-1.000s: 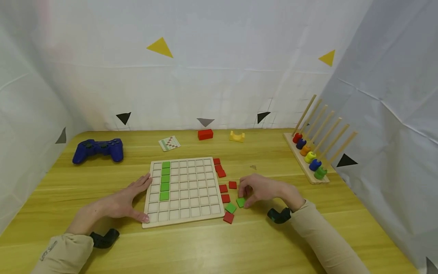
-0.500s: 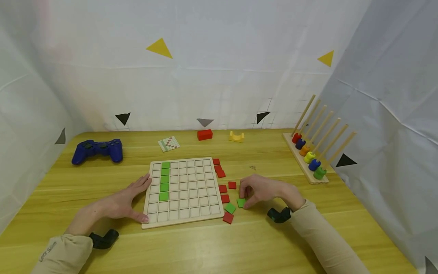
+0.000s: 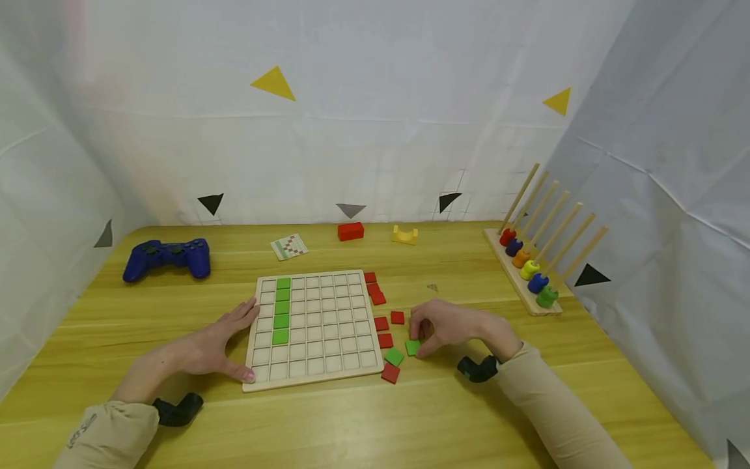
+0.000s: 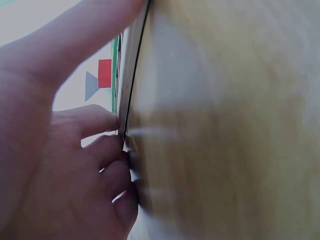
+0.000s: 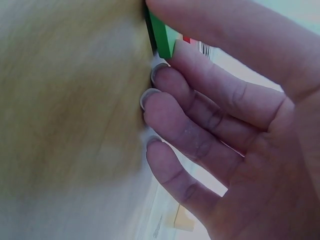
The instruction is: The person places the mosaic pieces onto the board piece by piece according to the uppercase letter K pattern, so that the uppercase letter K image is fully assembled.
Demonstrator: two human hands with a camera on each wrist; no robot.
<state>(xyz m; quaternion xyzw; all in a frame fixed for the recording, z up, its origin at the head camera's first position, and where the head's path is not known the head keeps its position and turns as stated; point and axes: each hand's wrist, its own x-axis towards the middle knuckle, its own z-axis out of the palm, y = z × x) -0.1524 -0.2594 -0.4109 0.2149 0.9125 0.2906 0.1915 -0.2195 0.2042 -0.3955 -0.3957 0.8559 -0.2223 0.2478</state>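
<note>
In the head view a wooden grid board (image 3: pixel 328 374) lies flat on the table, with several green tiles (image 3: pixel 282 306) in its second column from the left. My left hand (image 3: pixel 202 348) rests at the board's left side, thumb on the near left corner and fingers spread along the edge. Right of the board, my right hand (image 3: pixel 448 326) pinches a green tile (image 3: pixel 413 348) between thumb and index finger at the tabletop. The right wrist view shows that green tile (image 5: pixel 164 37) slightly tilted, with the other fingers curved against the wood.
Beside the board lie a second loose green tile (image 3: pixel 394 356) and several red tiles (image 3: pixel 385 341). Farther back are a blue game controller (image 3: pixel 166 257), a pattern card (image 3: pixel 290 247), a red block (image 3: pixel 351 231) and a yellow block (image 3: pixel 405 235). A pegged bead stand (image 3: pixel 521 277) occupies the right.
</note>
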